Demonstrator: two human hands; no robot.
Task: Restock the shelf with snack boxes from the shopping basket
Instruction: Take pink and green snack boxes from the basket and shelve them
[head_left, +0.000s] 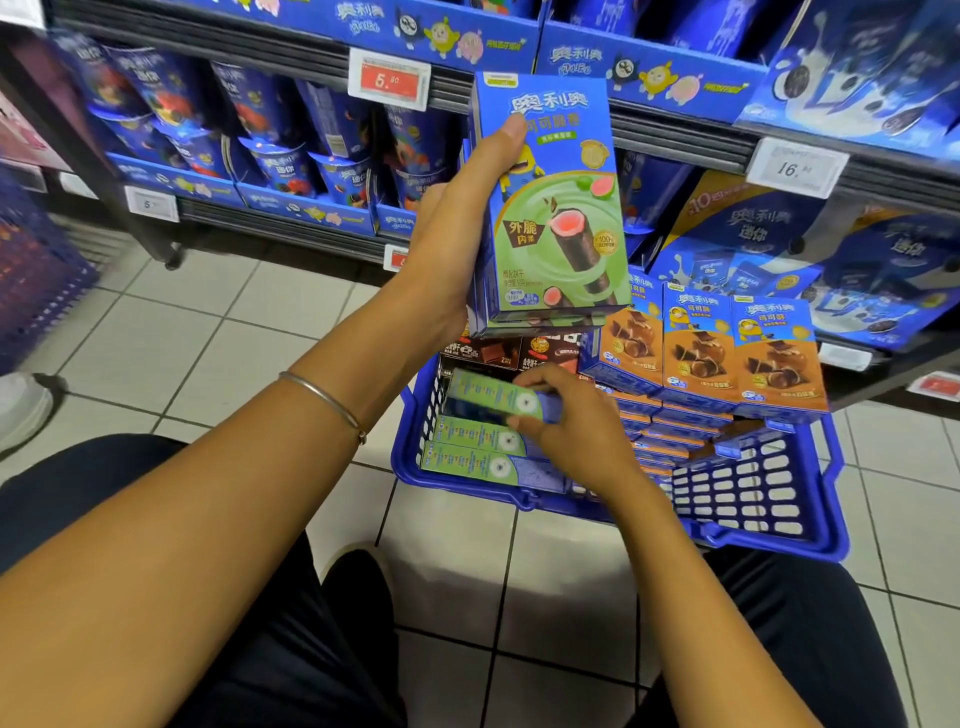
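Note:
My left hand (457, 228) grips a small stack of upright green-and-blue snack boxes (558, 208), raised in front of the shelf, thumb across the front box. Lower down, my right hand (571, 421) pinches another green box (488, 397), lifted at a tilt over the blue shopping basket (753, 493). Two more green boxes (467, 454) lie flat in the basket's left side. Several orange-and-blue boxes (701, 353) stand and lie stacked in its right part, and dark brown boxes (493, 351) sit at its far end.
The basket stands on a white tiled floor (208, 338) below the shelf. Blue snack cups (291, 156) and large blue packs (831, 260) fill the shelves, with price tags (388, 79) on the rails. Another blue basket (36, 270) stands at the far left. My knees frame the bottom.

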